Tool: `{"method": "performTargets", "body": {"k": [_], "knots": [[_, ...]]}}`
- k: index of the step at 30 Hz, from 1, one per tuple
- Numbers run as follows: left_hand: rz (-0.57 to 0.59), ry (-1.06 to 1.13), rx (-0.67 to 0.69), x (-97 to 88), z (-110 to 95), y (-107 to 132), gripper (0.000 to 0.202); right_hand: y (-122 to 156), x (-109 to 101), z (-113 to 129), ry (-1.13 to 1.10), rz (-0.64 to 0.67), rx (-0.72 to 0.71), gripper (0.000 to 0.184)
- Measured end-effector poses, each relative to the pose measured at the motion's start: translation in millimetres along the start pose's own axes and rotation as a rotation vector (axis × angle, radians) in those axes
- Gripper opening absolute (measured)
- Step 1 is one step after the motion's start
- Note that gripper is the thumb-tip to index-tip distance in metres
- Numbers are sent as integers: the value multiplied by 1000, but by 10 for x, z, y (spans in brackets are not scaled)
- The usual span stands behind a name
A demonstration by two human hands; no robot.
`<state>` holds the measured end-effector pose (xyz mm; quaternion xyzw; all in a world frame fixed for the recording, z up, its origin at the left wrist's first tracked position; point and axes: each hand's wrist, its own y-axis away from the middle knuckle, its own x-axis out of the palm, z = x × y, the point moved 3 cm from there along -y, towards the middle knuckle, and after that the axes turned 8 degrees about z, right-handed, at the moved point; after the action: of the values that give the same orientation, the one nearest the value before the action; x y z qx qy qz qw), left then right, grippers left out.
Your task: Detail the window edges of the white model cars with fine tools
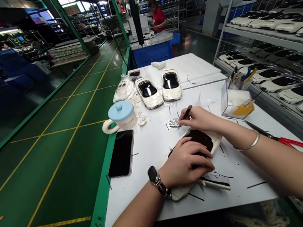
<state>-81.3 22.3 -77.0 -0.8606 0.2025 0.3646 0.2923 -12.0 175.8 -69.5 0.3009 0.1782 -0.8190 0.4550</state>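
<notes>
A white model car body [204, 144] with a dark windscreen lies on the white table [157, 144] in front of me. My left hand [186, 162] lies over it, fingers curled down and pressing on its roof. My right hand [201, 118] pinches dark tweezers [185, 114], whose tip touches a small shiny foil piece [173, 122] on the table just beyond the car. A watch sits on my left wrist and a bangle on my right.
Two finished white model cars [149, 92] [170, 84] stand farther back. A blue-lidded mug [121, 117] and a black phone [121, 152] lie at left. A clear tool box [237, 100] and red-handled scissors [291, 141] sit at right, beside shelves of car bodies. A person stands at a distant bench.
</notes>
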Motion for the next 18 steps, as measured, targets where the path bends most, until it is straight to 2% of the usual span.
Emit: {"method": "performTargets", "body": {"k": [9, 18], "knots": [[-11, -2, 1, -2, 4, 7, 13, -98, 89, -39, 96, 79, 17, 9], [-9, 12, -3, 1, 1, 0, 13, -90, 108, -47, 130, 81, 18, 11]]}}
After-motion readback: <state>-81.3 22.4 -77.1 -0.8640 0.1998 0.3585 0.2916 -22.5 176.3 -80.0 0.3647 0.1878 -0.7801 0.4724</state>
